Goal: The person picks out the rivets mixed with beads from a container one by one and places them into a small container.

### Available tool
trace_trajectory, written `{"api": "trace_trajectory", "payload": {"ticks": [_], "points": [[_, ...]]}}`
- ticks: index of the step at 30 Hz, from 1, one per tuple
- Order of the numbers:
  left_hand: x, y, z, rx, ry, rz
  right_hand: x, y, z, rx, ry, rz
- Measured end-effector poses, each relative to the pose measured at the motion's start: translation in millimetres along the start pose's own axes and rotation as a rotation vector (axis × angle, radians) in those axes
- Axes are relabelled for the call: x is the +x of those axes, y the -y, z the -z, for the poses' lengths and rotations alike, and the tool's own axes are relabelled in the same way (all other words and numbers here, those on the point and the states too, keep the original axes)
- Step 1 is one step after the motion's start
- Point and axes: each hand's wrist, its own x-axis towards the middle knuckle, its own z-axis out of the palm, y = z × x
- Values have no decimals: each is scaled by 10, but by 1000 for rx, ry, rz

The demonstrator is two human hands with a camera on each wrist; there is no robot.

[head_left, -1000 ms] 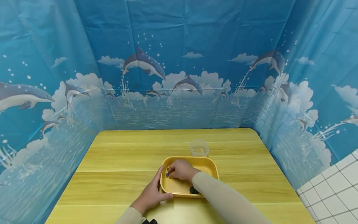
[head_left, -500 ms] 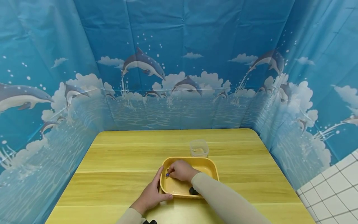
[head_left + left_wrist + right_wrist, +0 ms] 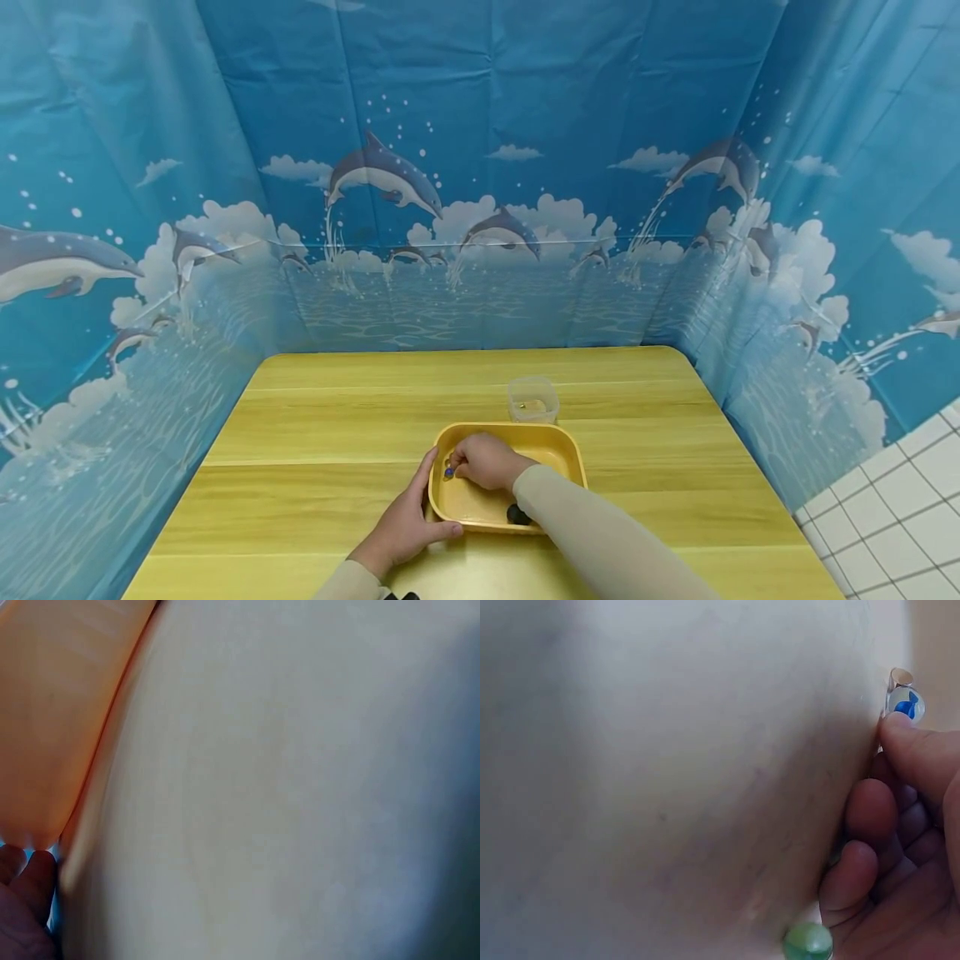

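A shallow yellow tray [image 3: 558, 523] stands on the table. My left hand [image 3: 405, 525] holds its near left corner, with the fingers along the left side and the thumb at the front. In the left wrist view, fingertips [image 3: 37, 877] meet the orange-looking tray wall. My right hand [image 3: 483, 461] is inside the tray, fingers curled. Its thumb tip presses a clear marble with a blue swirl [image 3: 909, 701]; the index finger is mostly hidden behind the thumb. A small coppery ring-like piece [image 3: 902, 677] sits just beyond that marble. Below the curled fingers shows a green marble [image 3: 808, 942].
Behind the tray stands a small clear plastic container [image 3: 534, 392] with a tiny gold-coloured piece inside. A black wrist device [image 3: 517, 515] shows at the right sleeve. The yellow wood-grain table [image 3: 337, 425] is bordered by blue dolphin-print curtains [image 3: 480, 300].
The blue marble shows slightly more clearly beside the right fingertips, which have barely moved. My left hand stays on the tray corner. The whole head view shifts slightly.
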Motion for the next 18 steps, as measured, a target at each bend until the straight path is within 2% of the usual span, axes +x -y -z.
{"api": "trace_trajectory", "payload": {"ticks": [18], "points": [[9,7,-6,13,-8,1,-4,-24,4,35,14,-5]]}}
